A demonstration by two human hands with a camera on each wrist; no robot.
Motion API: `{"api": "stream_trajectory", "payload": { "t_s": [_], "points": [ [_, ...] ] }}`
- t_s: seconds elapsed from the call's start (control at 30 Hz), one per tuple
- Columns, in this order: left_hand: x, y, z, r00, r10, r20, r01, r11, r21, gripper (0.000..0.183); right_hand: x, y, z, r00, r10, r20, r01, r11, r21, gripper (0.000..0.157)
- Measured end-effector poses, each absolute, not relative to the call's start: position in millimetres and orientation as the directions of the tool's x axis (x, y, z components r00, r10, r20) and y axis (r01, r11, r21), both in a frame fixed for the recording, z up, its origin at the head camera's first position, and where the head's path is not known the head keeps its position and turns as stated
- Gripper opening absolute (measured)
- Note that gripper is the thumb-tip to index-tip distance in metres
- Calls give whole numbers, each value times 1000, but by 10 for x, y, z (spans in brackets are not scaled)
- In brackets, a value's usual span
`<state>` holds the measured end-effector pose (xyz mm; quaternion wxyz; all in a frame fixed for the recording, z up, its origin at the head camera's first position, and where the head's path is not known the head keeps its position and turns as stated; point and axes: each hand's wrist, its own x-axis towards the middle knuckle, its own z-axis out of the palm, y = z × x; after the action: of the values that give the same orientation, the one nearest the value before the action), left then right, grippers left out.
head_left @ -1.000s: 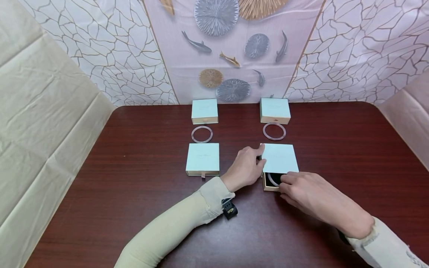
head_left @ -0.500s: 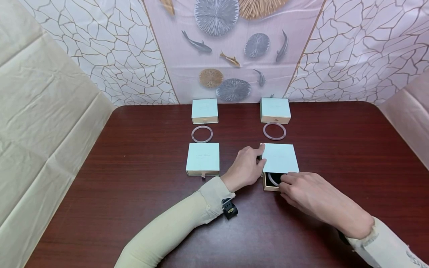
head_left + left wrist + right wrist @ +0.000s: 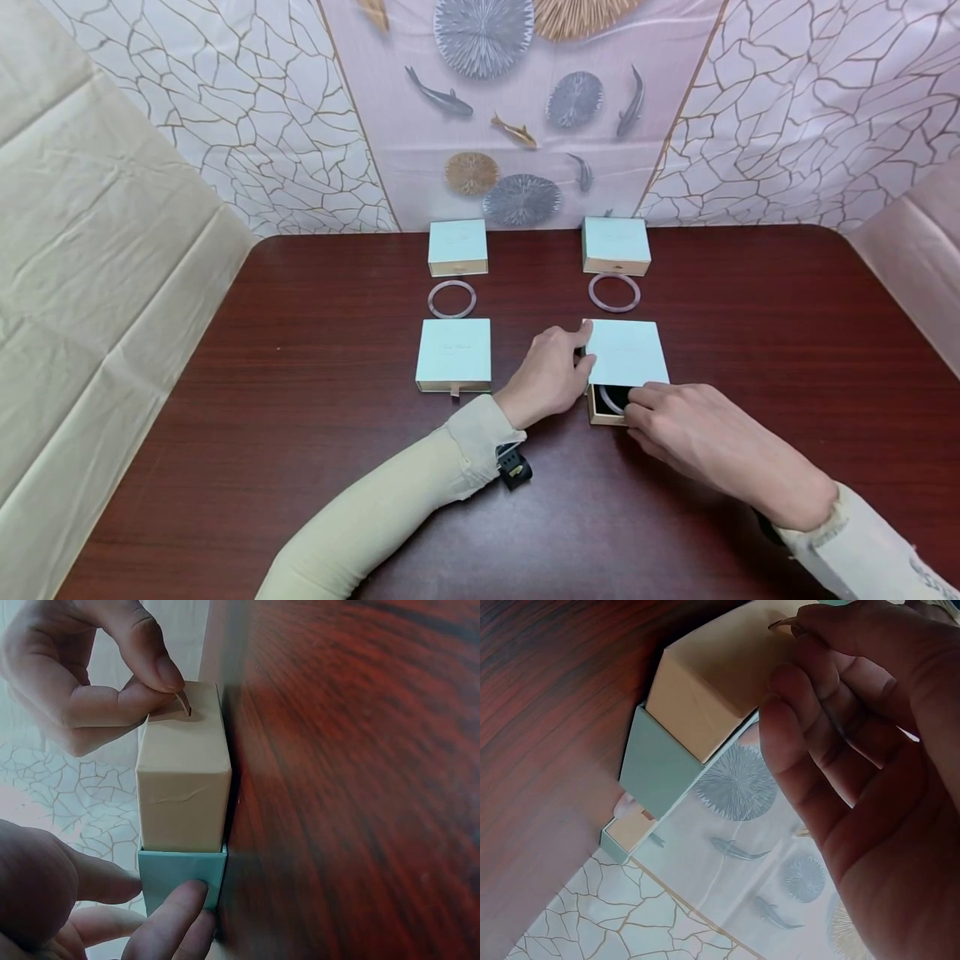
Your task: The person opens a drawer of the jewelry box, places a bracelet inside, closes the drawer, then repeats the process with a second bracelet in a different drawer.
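A mint-green drawer gift box (image 3: 626,353) lies at the front right in the head view. Its cream drawer (image 3: 184,802) is pulled partway out, and part of a pale lilac bangle (image 3: 611,402) shows on the black lining inside. My left hand (image 3: 546,373) holds the green sleeve at its left side, fingertips on the side and upper edge. Thumb and finger of my right hand (image 3: 693,433) pinch the small ribbon tab (image 3: 781,624) on the drawer's front. That hand covers the drawer's right part in the head view.
Left of my left hand lies a second mint box (image 3: 454,350), drawer shut. Two more boxes stand at the back, left (image 3: 458,243) and right (image 3: 617,242). Two lilac bangles, left (image 3: 452,299) and right (image 3: 614,293), lie between the rows. A patterned cloth (image 3: 525,125) hangs behind the table.
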<state>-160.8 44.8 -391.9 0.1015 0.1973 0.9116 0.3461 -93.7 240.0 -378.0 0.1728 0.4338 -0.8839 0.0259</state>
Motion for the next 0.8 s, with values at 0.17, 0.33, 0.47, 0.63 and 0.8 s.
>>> {"api": "stream_trajectory", "payload": {
  "t_s": [0.17, 0.33, 0.47, 0.63, 0.8],
  "points": [
    [-1605, 448, -3919, -901, 432, -39, 296, 678, 673, 51, -945, 2401, -3781, -567, -754, 331, -771, 628, 109, 27],
    [-1595, 451, -3914, -903, 427, -38, 296, 685, 666, 51, -959, 2409, -3793, -557, -756, 343, -770, 625, 128, 27],
    [-1589, 454, -3910, -906, 421, -45, 289, 691, 662, 51, -968, 2413, -3804, -553, -756, 351, -770, 624, 130, 26],
    [-1586, 455, -3906, -907, 419, -45, 288, 695, 659, 51, -971, 2413, -3811, -560, -752, 349, -767, 629, 124, 26],
    [-1580, 460, -3903, -908, 416, -45, 288, 700, 654, 51, -973, 2414, -3812, -564, -748, 349, -764, 633, 122, 26]
  ]
}}
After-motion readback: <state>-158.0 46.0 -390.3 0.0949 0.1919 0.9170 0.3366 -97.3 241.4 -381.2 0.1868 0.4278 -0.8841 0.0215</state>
